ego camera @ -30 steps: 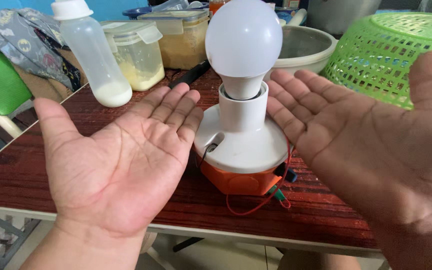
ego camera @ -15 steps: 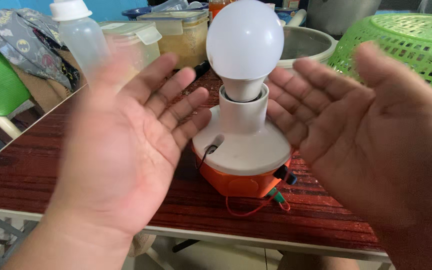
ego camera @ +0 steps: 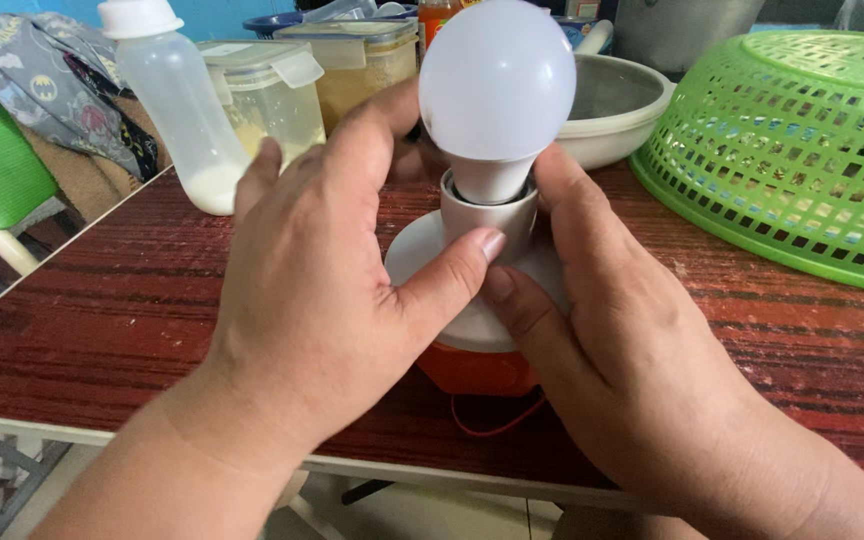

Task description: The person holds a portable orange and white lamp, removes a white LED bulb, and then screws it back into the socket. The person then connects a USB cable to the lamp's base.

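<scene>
A white round bulb [ego camera: 497, 85] stands upright in a white socket holder [ego camera: 487, 215] that flares into a white disc over an orange base [ego camera: 477, 368]. A thin red wire [ego camera: 492, 425] loops out below the base. My left hand [ego camera: 317, 290] wraps the holder from the left, thumb pressed on the socket's front. My right hand [ego camera: 612, 330] grips it from the right, thumb under the socket, fingers behind. Both hands hide most of the disc.
The lamp stands on a dark red wooden table [ego camera: 102, 320] whose front edge is near me. A baby bottle [ego camera: 177, 100] and lidded plastic containers [ego camera: 277, 90] stand at the back left, a pale bowl [ego camera: 617, 105] behind, an upturned green basket [ego camera: 802, 140] at right.
Both hands were held open, palms up, beside the lamp. They have turned over and closed in on the white socket holder from either side.
</scene>
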